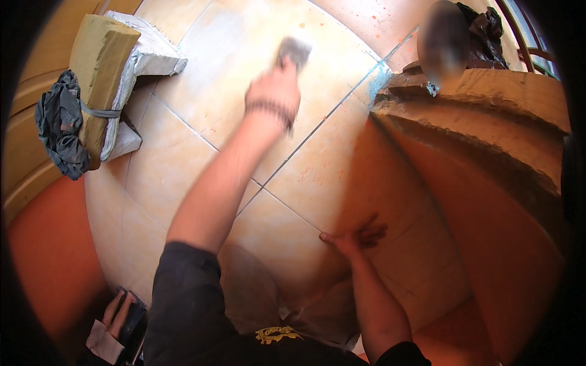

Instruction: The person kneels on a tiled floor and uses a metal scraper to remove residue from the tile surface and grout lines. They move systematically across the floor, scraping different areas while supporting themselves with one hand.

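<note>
My left hand (273, 93) reaches far out over the beige floor tiles (183, 177), blurred by motion. It is shut on a small grey flat tool (295, 50) whose end touches or hovers just over a tile; I cannot tell which. A beaded band circles that wrist. My right hand (356, 237) lies open and flat on a tile near a grout line (287, 207), fingers spread, close to the orange step on the right.
Orange rough steps (476, 134) rise on the right, with a person's blurred head (441, 39) and a dark bag (482, 30) beyond. A wrapped yellowish slab (101, 73) with a dark cloth (60, 125) stands upper left. Another hand (116, 312) rests on a dark object lower left.
</note>
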Demonstrator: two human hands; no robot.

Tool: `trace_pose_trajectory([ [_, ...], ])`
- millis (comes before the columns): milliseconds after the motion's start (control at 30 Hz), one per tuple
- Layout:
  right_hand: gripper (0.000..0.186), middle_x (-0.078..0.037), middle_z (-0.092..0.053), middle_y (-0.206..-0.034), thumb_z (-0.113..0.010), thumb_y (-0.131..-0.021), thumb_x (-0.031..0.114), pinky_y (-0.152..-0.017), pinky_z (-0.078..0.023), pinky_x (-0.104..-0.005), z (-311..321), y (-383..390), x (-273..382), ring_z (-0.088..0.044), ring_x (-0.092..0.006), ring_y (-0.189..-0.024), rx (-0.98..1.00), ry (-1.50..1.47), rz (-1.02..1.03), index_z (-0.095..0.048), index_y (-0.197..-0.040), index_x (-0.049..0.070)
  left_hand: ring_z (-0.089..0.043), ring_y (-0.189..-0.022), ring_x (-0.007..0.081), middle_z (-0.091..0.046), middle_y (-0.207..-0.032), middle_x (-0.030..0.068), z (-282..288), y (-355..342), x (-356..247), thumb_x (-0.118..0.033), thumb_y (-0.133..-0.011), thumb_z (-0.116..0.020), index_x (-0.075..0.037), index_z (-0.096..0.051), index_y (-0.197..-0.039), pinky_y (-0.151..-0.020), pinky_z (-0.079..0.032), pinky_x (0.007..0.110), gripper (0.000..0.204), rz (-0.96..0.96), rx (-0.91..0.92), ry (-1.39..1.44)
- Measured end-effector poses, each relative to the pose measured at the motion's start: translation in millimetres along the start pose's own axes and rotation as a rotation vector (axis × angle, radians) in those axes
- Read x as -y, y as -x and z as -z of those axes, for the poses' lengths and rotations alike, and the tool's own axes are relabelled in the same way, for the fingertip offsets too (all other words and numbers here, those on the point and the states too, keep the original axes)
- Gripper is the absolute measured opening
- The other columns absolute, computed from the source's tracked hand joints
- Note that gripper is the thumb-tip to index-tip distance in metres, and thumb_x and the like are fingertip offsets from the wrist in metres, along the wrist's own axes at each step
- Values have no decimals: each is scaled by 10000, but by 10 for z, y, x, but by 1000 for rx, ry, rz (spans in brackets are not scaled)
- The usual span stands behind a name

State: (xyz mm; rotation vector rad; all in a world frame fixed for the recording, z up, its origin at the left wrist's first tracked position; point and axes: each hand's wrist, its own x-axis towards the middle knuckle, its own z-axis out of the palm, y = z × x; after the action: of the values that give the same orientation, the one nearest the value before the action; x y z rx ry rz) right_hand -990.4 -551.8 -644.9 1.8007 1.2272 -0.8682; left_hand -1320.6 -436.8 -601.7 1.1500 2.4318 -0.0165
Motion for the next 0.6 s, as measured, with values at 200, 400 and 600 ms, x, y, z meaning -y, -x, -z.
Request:
trace_pose_trajectory([
  [200, 1577, -336, 356, -1388, -899, -470, 486, -1081, 44, -612, 39, -29, -16, 277, -501, -1321, 13, 35, -31, 337, -1382, 128, -629, -973, 374, -634, -1037, 246, -81, -68, -157, -119, -899, -318, -44, -409, -1327, -858, -496, 456, 443, -11, 86, -61],
  [400, 1570, -333, 346, -1397, -897, -466, 491, -1087, 27, -610, -38, 18, -19, 269, -495, -1328, -26, 1, -18, 317, -1394, 130, -615, -1014, 376, -621, -1083, 252, 375, -523, -149, -120, -902, -309, -25, -504, -1188, -873, -491, 456, 359, -30, 135, -46],
  [600, 1570, -335, 340, -1399, -899, -467, 486, -1080, 25, -623, -26, 11, -45, 263, -501, -1327, -26, -7, -15, 315, -1396, 134, -619, -1006, 374, -631, -1072, 239, 98, -356, -122, -121, -910, -317, -26, -523, -1183, -873, -495, 442, 356, 16, 27, 25],
])
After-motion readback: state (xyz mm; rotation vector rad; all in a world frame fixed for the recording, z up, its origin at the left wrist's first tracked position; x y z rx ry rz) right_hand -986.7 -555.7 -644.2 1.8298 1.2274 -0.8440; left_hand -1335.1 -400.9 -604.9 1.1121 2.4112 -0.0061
